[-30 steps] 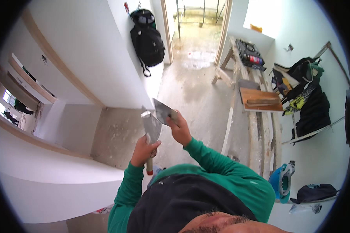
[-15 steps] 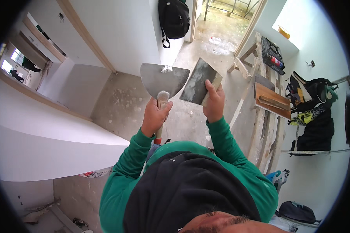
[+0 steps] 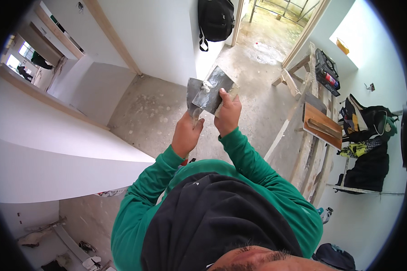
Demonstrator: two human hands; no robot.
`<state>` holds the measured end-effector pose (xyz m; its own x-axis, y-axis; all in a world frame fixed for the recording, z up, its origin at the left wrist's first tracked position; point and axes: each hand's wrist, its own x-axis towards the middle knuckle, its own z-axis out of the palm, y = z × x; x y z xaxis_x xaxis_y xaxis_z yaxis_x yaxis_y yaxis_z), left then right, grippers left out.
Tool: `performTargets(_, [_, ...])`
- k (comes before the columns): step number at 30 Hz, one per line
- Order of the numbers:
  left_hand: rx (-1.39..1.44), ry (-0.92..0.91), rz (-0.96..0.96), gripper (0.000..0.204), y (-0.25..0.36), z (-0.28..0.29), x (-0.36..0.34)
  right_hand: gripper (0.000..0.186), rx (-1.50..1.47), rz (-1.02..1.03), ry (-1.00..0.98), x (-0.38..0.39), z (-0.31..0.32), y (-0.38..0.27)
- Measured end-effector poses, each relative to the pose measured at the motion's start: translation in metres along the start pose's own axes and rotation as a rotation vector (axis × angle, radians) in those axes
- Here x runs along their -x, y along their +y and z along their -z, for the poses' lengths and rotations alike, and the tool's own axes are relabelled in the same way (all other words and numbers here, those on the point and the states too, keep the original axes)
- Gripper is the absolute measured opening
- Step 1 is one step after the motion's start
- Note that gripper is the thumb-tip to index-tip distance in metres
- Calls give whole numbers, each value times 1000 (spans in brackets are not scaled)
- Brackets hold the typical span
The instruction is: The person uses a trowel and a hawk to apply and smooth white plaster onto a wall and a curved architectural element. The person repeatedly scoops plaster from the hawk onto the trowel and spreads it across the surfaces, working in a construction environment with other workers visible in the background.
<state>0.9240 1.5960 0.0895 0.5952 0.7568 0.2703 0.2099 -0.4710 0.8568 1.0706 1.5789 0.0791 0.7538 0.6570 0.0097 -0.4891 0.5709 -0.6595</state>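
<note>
My left hand grips the handle of a wide metal putty knife. My right hand grips a rectangular steel trowel, thumb over its near edge. The trowel overlaps the knife's blade, hiding much of it, and a small lump of pale paste shows where the two meet. Both tools are held in front of my body, above the speckled concrete floor.
At right, a rough wooden bench bears a black tool case and a brown board. Bags and clothes hang beside it. A black backpack hangs ahead, left of a doorway. A white partition runs along my left.
The two tools, held apart half a second ago, now overlap: my right hand has moved left with the trowel across the putty knife's blade. The view has also shifted somewhat since a second ago.
</note>
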Motion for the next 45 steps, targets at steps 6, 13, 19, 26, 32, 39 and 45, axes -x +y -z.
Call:
performTargets(6, [-308,-45,-96,39,-89,-18,4,28,0,-309,-29,-2,-1,29])
performTargets(13, [-163,-5,283,33,-165,20,26,22,-187,-567,68,-14,1,29])
performTargets(19, [239,-90,729,32,-211,98,9,24,-36,-328,299,-51,44,59])
performTargets(26, [271,-539,728,30,-213,145,-79,30,74,-108,315,-79,-13,81])
performTargets(32, [295,-764,585,28,-173,133,-192,33,54,-28,168,-132,-60,81])
performTargets(39, [255,-782,646,27,-210,146,-249,35,40,-72,89,-207,-85,118])
performTargets(45, [-112,-848,412,30,-230,166,-311,29,468,-14,-166,-251,-102,138])
